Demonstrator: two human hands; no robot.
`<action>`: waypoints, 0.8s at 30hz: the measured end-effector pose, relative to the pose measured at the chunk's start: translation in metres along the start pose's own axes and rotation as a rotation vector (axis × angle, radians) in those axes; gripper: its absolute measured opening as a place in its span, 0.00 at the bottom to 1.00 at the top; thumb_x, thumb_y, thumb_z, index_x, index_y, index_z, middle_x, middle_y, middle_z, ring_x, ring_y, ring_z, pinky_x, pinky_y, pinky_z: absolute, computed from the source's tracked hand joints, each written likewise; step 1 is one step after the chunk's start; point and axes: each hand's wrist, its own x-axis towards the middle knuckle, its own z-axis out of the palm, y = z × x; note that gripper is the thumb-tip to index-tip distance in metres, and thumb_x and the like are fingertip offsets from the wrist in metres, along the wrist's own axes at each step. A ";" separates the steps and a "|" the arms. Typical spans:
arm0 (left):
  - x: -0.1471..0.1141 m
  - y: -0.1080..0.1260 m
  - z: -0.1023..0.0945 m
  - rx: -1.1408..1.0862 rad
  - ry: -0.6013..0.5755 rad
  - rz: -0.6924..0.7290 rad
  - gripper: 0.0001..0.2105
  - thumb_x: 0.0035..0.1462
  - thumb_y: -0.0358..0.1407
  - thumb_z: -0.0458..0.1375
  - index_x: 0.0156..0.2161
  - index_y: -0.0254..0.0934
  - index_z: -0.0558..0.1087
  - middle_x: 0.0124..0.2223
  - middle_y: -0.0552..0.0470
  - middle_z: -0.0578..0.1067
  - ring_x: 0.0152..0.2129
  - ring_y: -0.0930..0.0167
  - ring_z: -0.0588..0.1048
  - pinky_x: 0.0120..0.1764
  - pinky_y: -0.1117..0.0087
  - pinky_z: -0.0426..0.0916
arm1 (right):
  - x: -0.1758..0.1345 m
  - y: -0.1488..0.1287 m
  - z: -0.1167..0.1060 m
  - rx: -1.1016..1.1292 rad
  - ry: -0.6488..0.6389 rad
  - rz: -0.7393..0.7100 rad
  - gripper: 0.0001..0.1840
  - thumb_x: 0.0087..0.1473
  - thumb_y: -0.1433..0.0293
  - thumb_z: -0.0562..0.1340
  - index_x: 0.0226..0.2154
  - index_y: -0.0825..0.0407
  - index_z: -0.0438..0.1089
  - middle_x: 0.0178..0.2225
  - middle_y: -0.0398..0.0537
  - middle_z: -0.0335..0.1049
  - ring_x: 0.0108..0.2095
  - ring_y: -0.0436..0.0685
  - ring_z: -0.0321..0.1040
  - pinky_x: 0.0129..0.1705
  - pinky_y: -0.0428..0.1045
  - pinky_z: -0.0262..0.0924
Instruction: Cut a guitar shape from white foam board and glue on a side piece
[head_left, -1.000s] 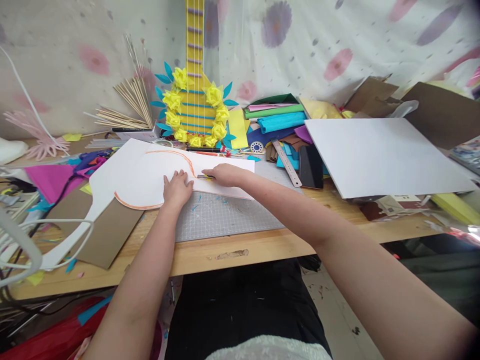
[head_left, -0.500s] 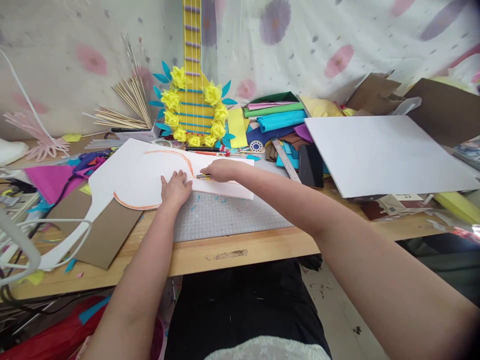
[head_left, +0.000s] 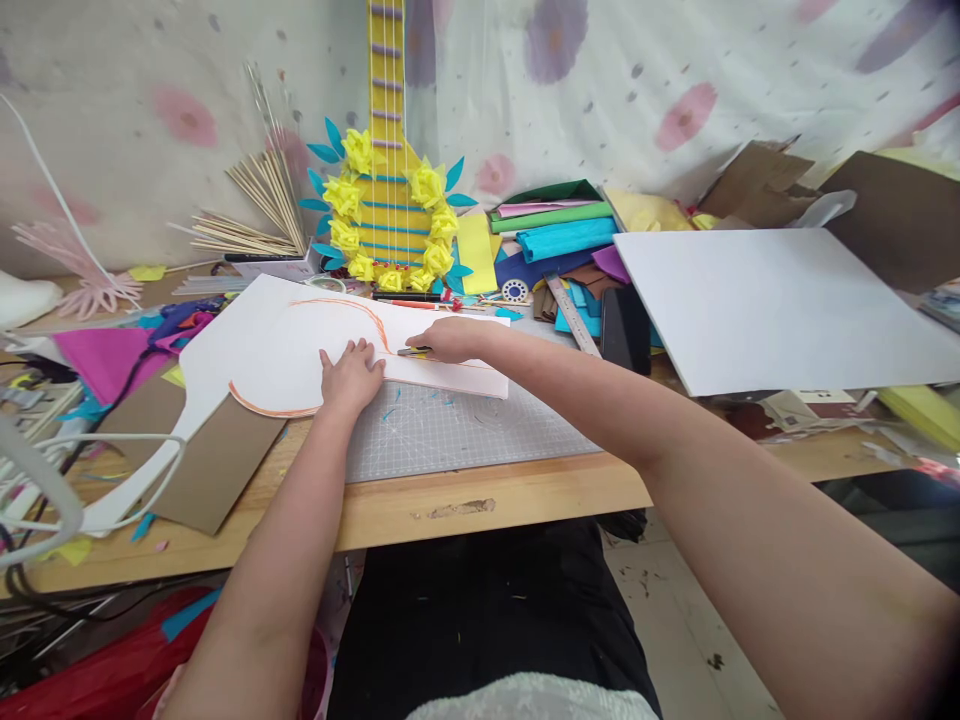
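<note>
A white foam board point(head_left: 262, 345) with an orange drawn outline lies partly over the grey cutting mat point(head_left: 465, 430). Its front left edge is cut into a curve. My left hand point(head_left: 351, 378) presses flat on the board with its fingers spread. Close to its right, my right hand point(head_left: 450, 340) is closed around a utility knife point(head_left: 412, 351). The knife's blade points left and meets the board near the orange line; how deep the tip goes I cannot tell.
A yellow paper-flower guitar point(head_left: 390, 215) stands behind the board. Wooden sticks point(head_left: 262, 215) are at its left. Rolled coloured paper point(head_left: 566, 238), a steel ruler point(head_left: 574, 316) and a dark phone point(head_left: 626, 330) lie to the right, beside a large white board point(head_left: 787, 310). Brown cardboard point(head_left: 217, 465) sits front left.
My right hand and the knife have shifted very slightly to the right along the board. My left hand stays in place on the board.
</note>
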 end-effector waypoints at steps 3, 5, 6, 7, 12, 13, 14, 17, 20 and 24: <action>-0.001 0.001 -0.001 0.001 -0.001 -0.005 0.24 0.60 0.39 0.42 0.59 0.38 0.63 0.65 0.46 0.57 0.63 0.63 0.51 0.62 0.44 0.35 | -0.002 0.001 0.000 0.019 -0.002 0.005 0.26 0.58 0.71 0.52 0.60 0.48 0.59 0.47 0.56 0.72 0.42 0.58 0.68 0.35 0.48 0.52; -0.001 0.001 -0.002 0.003 -0.003 -0.010 0.24 0.60 0.40 0.42 0.59 0.38 0.63 0.65 0.46 0.57 0.63 0.63 0.51 0.62 0.45 0.35 | -0.004 0.002 0.001 0.027 -0.003 0.008 0.27 0.58 0.71 0.52 0.60 0.48 0.58 0.48 0.56 0.72 0.43 0.58 0.68 0.35 0.48 0.52; -0.001 0.001 -0.002 0.006 -0.008 -0.014 0.24 0.60 0.40 0.42 0.59 0.37 0.63 0.65 0.46 0.57 0.63 0.63 0.51 0.62 0.45 0.35 | -0.006 0.003 0.001 0.029 -0.005 0.009 0.27 0.58 0.71 0.52 0.61 0.48 0.58 0.49 0.56 0.71 0.43 0.58 0.68 0.35 0.48 0.52; -0.001 0.001 -0.002 0.008 -0.014 -0.016 0.24 0.60 0.40 0.42 0.60 0.37 0.63 0.65 0.46 0.57 0.64 0.63 0.51 0.62 0.45 0.35 | -0.007 0.004 0.002 0.032 -0.006 0.007 0.28 0.58 0.71 0.52 0.61 0.48 0.58 0.49 0.56 0.71 0.44 0.58 0.68 0.35 0.48 0.52; 0.001 0.000 -0.001 0.009 -0.019 -0.012 0.24 0.61 0.40 0.42 0.60 0.38 0.62 0.65 0.46 0.55 0.64 0.64 0.50 0.62 0.44 0.34 | -0.010 0.009 0.006 0.039 -0.002 0.006 0.28 0.57 0.70 0.52 0.61 0.47 0.58 0.48 0.55 0.72 0.43 0.58 0.68 0.35 0.48 0.51; 0.001 0.000 -0.001 0.007 -0.017 -0.011 0.24 0.61 0.40 0.42 0.60 0.38 0.62 0.65 0.47 0.55 0.64 0.64 0.50 0.61 0.44 0.34 | -0.011 0.009 0.007 0.038 0.000 0.005 0.28 0.58 0.70 0.52 0.61 0.47 0.58 0.48 0.55 0.72 0.43 0.58 0.68 0.35 0.48 0.51; 0.001 -0.001 -0.001 0.004 -0.016 -0.010 0.24 0.61 0.40 0.42 0.60 0.39 0.62 0.65 0.47 0.55 0.64 0.64 0.50 0.61 0.44 0.34 | -0.011 0.010 0.007 0.036 0.001 0.004 0.28 0.58 0.70 0.52 0.61 0.47 0.58 0.48 0.55 0.72 0.43 0.58 0.68 0.35 0.48 0.51; 0.001 -0.001 -0.001 0.000 -0.023 -0.009 0.24 0.60 0.40 0.42 0.60 0.39 0.62 0.65 0.47 0.55 0.64 0.65 0.50 0.61 0.44 0.34 | -0.014 0.012 0.008 0.034 0.005 -0.003 0.28 0.58 0.69 0.52 0.61 0.47 0.58 0.47 0.54 0.73 0.41 0.57 0.69 0.35 0.48 0.51; 0.001 -0.001 -0.001 0.001 -0.028 -0.009 0.24 0.60 0.40 0.42 0.60 0.39 0.62 0.65 0.47 0.56 0.64 0.64 0.51 0.61 0.44 0.34 | -0.017 0.013 0.009 0.037 0.003 0.008 0.27 0.57 0.69 0.53 0.60 0.47 0.58 0.47 0.54 0.73 0.40 0.57 0.69 0.36 0.48 0.52; 0.001 -0.001 0.000 -0.001 -0.008 -0.006 0.24 0.60 0.40 0.42 0.60 0.40 0.63 0.65 0.47 0.57 0.63 0.63 0.52 0.61 0.43 0.35 | -0.019 0.015 0.010 0.043 0.000 0.013 0.28 0.58 0.69 0.52 0.61 0.47 0.58 0.48 0.55 0.72 0.41 0.57 0.69 0.35 0.48 0.52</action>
